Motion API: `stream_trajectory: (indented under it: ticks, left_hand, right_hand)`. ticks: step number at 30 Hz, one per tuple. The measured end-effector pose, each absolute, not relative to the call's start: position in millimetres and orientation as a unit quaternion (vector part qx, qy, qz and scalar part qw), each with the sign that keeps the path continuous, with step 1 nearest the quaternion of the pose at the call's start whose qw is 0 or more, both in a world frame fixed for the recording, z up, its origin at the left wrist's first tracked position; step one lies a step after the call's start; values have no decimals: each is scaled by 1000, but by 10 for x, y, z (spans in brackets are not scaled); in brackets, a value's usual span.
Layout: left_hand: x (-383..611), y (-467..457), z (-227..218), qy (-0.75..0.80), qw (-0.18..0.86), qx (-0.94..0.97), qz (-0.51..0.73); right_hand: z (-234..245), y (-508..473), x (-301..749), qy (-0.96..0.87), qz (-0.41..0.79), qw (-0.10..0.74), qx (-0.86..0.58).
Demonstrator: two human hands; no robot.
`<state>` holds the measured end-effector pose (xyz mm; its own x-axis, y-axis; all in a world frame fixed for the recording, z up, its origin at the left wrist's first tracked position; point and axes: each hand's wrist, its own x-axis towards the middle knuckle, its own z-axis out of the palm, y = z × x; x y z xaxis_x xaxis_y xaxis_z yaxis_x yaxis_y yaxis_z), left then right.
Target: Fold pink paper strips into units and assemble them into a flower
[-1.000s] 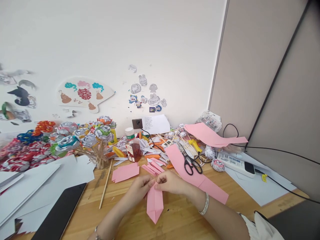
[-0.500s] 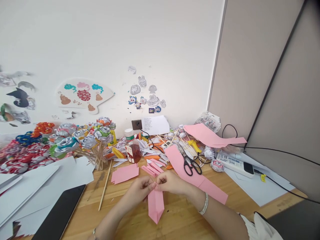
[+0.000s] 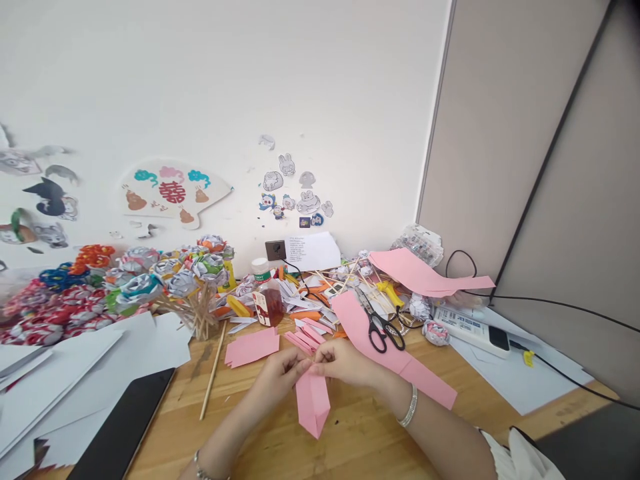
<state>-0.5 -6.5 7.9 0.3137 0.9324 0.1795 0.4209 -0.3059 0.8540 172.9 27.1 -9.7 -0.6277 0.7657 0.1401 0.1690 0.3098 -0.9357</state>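
Observation:
Both my hands meet over the wooden table (image 3: 360,440), pinching the top edge of a folded pink paper piece (image 3: 312,404) whose pointed end faces me. My left hand (image 3: 281,375) grips its upper left corner with closed fingers. My right hand (image 3: 345,363), with a silver bracelet on the wrist, pinches the upper right. Several narrow folded pink strips (image 3: 306,337) lie just beyond my fingers, and a flat pink square stack (image 3: 251,347) lies to their left.
Black scissors (image 3: 380,325) rest on a long pink sheet (image 3: 400,363) to the right. A glue bottle (image 3: 267,297), paper flowers on sticks (image 3: 165,280), a wooden skewer (image 3: 213,370), white sheets and a dark tablet (image 3: 125,427) sit left. Cables and a power strip (image 3: 470,327) lie right.
My fingers have shifted slightly along the top of the pink piece, which now tilts a little to the right. The view has drifted slightly.

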Motion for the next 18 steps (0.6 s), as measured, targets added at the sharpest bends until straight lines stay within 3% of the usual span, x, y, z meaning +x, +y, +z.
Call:
stream_trajectory:
  ticks: [10,18]
  left_hand:
    - [5,-74,75,466,369,717,364]
    - [-98,81,39,504,431,523,535]
  right_hand:
    - [-32,257,1738,-816,377,320,-300]
    - [-127,412,1763,-684,555,374,-290]
